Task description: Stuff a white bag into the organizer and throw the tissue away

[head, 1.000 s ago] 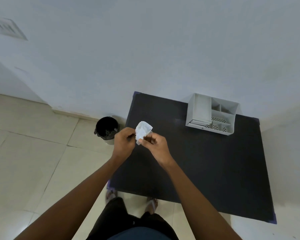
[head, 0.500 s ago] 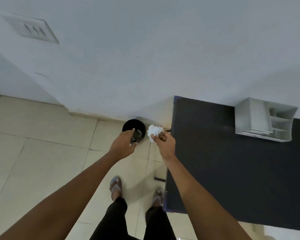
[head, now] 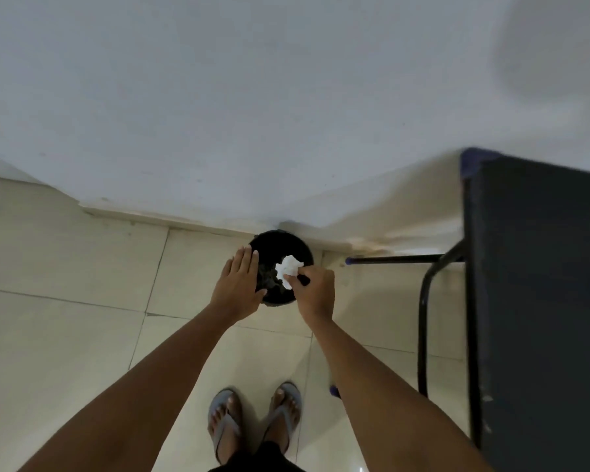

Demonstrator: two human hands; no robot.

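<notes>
so the crumpled tissue (head: 288, 269) is pinched in the right hand (head: 314, 291), sitting right over the black bin (head: 280, 247) mouth, basically straight down from there. left hand (head: 240, 286) is flat, fingers spread, at the bin's left rim, holding nothing

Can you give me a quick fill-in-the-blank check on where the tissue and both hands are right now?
1. The crumpled white tissue is pinched in the ____ hand.
2. The tissue is held over the opening of the black ____, which stands on the floor by the wall.
3. The left hand is flat and open, holding ____.
4. The dark table stands to the ____ of the bin in this view.

Missing words: right; bin; nothing; right
</notes>
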